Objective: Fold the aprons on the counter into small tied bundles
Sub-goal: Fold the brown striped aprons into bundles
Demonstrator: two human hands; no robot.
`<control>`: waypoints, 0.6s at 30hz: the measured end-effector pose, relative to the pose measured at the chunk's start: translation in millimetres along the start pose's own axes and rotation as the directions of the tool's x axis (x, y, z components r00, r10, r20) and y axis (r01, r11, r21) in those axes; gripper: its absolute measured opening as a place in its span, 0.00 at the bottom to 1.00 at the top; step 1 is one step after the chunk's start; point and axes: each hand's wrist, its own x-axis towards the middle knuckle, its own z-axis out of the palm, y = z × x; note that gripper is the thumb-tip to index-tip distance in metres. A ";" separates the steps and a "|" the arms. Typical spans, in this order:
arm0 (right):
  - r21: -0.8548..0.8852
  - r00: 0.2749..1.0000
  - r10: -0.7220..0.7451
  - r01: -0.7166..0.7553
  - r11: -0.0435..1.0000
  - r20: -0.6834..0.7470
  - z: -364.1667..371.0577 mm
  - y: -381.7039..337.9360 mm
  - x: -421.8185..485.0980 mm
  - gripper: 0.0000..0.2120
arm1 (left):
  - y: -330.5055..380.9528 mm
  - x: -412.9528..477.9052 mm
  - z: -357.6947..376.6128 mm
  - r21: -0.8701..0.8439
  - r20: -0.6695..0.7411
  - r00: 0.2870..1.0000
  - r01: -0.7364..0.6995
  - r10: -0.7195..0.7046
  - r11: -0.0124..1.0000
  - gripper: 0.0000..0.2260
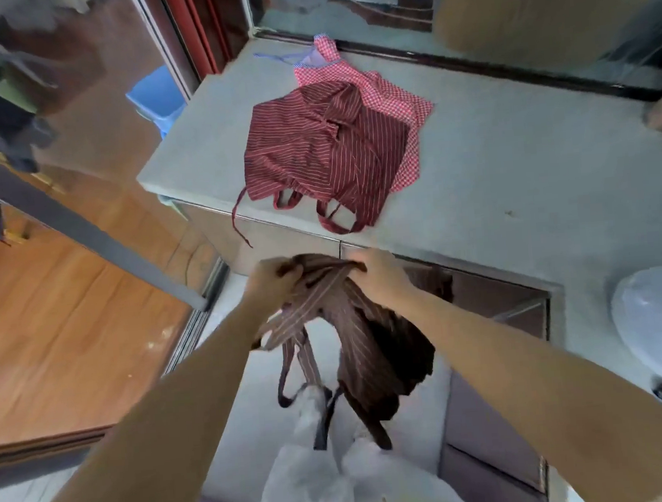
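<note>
- Tabletop (493, 166): the grey space near its front edge would suit laying the held apron flat before folding.
- Red striped apron (306, 153) lies crumpled there, overlapping a red checked apron (400, 98).
- Brown striped apron (372, 342) hangs bunched in front of the tabletop, its top gripped by the left hand (268, 283) and right hand (379, 276).
- Straps (291, 372) dangle loose; best kept free for tying.

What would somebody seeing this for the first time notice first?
The left hand and right hand grip a brown striped apron in mid-air in front of the counter, its straps dangling toward the floor. On the grey counter beyond lies a crumpled red striped apron, partly covering a red checked apron farther back.
</note>
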 end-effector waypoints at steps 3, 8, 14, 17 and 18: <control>0.146 0.965 -0.067 0.106 0.984 -0.252 -32.1 -22.9 13.4 0.10 | 30.2 8.9 -15.3 -0.171 -0.130 0.988 -0.104 0.082 0.980 0.14; 0.149 0.985 0.011 0.015 0.989 -0.175 -38.6 -17.7 10.9 0.10 | 39.8 8.3 -20.5 -0.249 -0.024 0.999 -0.044 0.040 0.968 0.09; 0.333 0.942 0.262 -0.183 0.925 -0.210 -21.2 -17.8 -3.8 0.12 | 46.2 -1.9 -18.1 -0.452 0.020 0.990 0.131 -0.137 0.882 0.10; 0.640 0.913 0.347 -0.400 0.656 0.215 -16.4 -35.9 -11.4 0.20 | 44.3 -1.6 -19.7 -0.526 0.027 0.978 0.188 -0.205 0.829 0.09; 0.671 0.867 0.307 -0.497 0.550 0.391 -14.9 -40.3 -14.5 0.24 | 45.7 -2.7 -20.4 -0.575 0.038 0.973 0.209 -0.229 0.791 0.08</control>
